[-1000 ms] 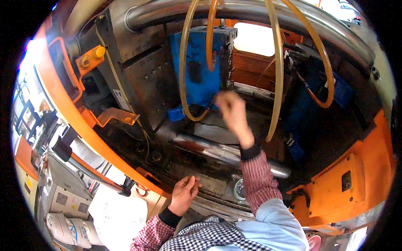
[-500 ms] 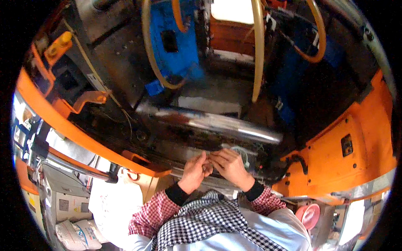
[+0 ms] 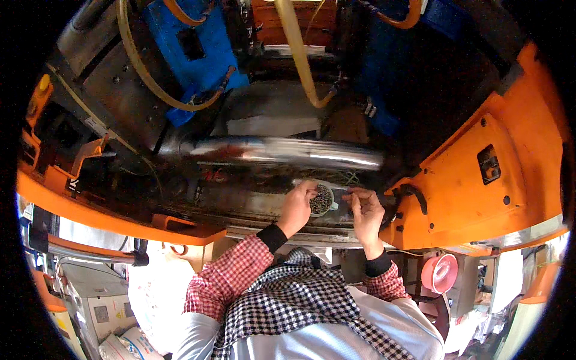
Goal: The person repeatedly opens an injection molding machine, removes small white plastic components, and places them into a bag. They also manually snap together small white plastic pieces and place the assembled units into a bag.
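Note:
A white cup with a handle [image 3: 334,206] stands on the machine's ledge, filled with many small dark metal pieces [image 3: 320,199]. My left hand [image 3: 295,207] is at the cup's left side, its curled fingertips over the rim. Whether they hold a piece is too small to see. To the right of the cup, apart from it, my right hand [image 3: 367,215] is raised with thumb and fingers drawn into a pinch. What lies between those fingertips, if anything, I cannot make out.
A shiny steel bar [image 3: 288,151] crosses just beyond the cup. Yellowish hoses [image 3: 298,57] hang above it, near blue machine blocks [image 3: 201,51]. Orange guards flank me, one on the right [image 3: 474,180] and one on the left [image 3: 114,210]. A pink basin [image 3: 429,277] sits low at right.
My hands, fingertips together before, have come apart: the left is now at the cup, the right off to its right. The cup shows more clearly, and the whole view has shifted.

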`<action>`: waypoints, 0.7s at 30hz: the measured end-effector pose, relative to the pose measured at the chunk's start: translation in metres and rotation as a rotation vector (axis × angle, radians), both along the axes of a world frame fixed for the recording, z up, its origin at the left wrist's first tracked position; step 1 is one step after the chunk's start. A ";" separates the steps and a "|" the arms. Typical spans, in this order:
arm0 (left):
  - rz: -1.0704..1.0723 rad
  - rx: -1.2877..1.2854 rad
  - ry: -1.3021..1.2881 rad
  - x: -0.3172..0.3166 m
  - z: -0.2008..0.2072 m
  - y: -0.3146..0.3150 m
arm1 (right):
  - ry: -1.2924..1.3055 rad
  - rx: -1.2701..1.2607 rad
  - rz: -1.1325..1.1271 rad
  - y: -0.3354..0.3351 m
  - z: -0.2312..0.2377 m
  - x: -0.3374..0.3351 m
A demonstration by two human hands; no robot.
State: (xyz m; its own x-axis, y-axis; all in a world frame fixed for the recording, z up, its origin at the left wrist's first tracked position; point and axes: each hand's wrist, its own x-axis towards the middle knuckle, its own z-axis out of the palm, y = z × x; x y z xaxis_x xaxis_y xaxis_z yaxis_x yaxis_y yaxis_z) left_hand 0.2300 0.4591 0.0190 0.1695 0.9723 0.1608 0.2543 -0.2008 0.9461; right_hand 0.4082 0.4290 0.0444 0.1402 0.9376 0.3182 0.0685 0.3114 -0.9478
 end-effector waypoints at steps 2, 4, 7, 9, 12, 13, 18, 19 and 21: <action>0.047 0.220 0.326 0.006 0.005 0.001 | 0.011 0.008 -0.003 -0.001 -0.002 0.002; 0.030 0.323 0.381 0.006 -0.022 0.007 | -0.001 0.024 -0.006 0.001 -0.003 -0.005; 0.025 0.334 0.337 0.001 -0.029 0.000 | -0.089 0.002 0.105 0.011 0.007 -0.021; -0.004 0.270 0.344 0.004 0.002 -0.012 | -0.080 0.061 0.108 0.025 0.014 -0.036; 0.058 0.486 0.344 -0.003 0.033 -0.020 | -0.016 0.105 0.190 0.059 0.031 -0.066; 0.081 0.486 0.331 -0.012 0.037 -0.023 | 0.062 0.122 0.166 0.073 0.039 -0.086; 0.285 0.473 0.375 -0.058 0.049 -0.051 | 0.169 0.443 0.154 0.191 0.099 -0.165; 0.325 0.463 0.410 -0.069 0.053 -0.061 | 0.173 0.517 0.101 0.217 0.116 -0.185; 0.365 0.450 0.432 -0.083 0.060 -0.077 | 0.088 0.596 -0.123 0.273 0.147 -0.204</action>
